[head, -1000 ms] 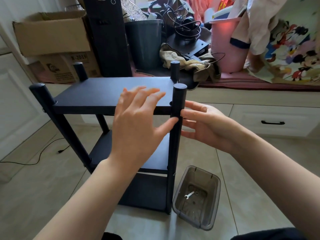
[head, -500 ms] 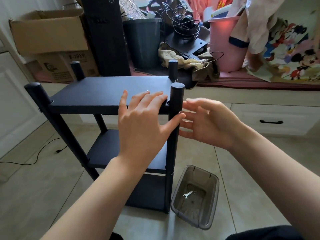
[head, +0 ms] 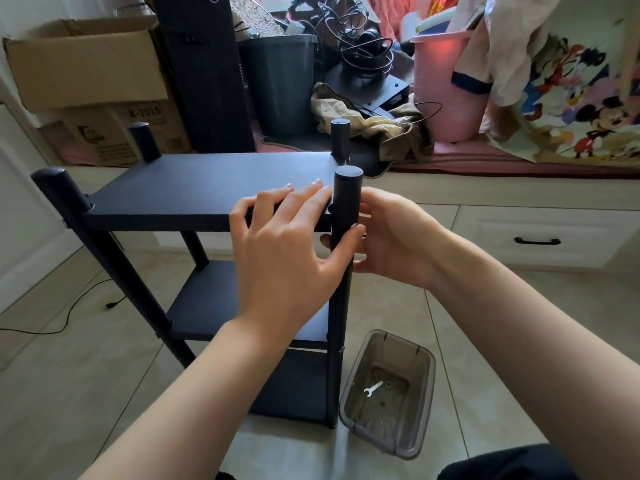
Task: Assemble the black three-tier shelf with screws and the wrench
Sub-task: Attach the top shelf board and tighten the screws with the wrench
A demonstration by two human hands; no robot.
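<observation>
The black three-tier shelf [head: 207, 181] stands upright on the tiled floor [head: 69, 358], its three boards stacked between four round posts, and the near right post [head: 343, 271] rises just in front of the person. The left hand [head: 291, 251] lies over the front right corner of the top board: its fingers reach flat onto the board's surface, the little finger curls over the front edge, and the thumb stretches across to touch the near right post, so the hand grips the corner between fingers and thumb. The right hand [head: 391, 237] comes in from the other side of the same post, its fingers curled toward the post at the level of the top board; the post hides the fingertips, so it cannot be told whether they pinch anything there or merely touch the post. Just beside the foot of that post, on the floor, sits a clear grey plastic bin [head: 415, 427], and in its bottom lies the small silver wrench [head: 373, 389] with a little ring-shaped piece close by it. Behind the shelf, along a low ledge, stand a cardboard box [head: 86, 64], a dark waste bin [head: 277, 81] and a pink bucket [head: 446, 84].
</observation>
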